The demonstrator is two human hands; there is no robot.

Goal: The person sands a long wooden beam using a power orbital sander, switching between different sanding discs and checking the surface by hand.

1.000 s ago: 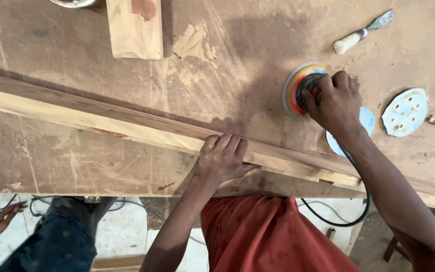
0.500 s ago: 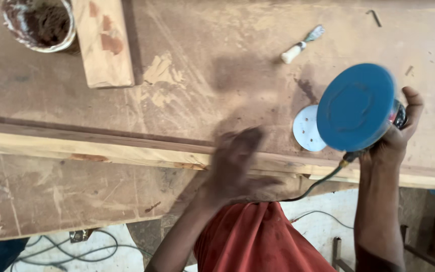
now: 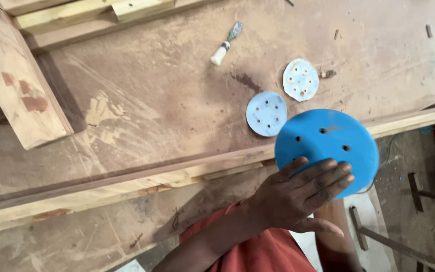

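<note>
Fingers [image 3: 323,174] of my left hand [image 3: 293,199] lie spread flat across the near edge of the blue sanding disc [image 3: 328,146], which faces up at me, just beyond the knuckles and touching them. Being round, it has no long axis. My right hand is hidden beneath the disc; I cannot tell its grip. Up and left of the fingers, two loose discs [image 3: 267,114] sit on the workbench [image 3: 142,100], with a small putty knife [image 3: 226,44] further off.
</note>
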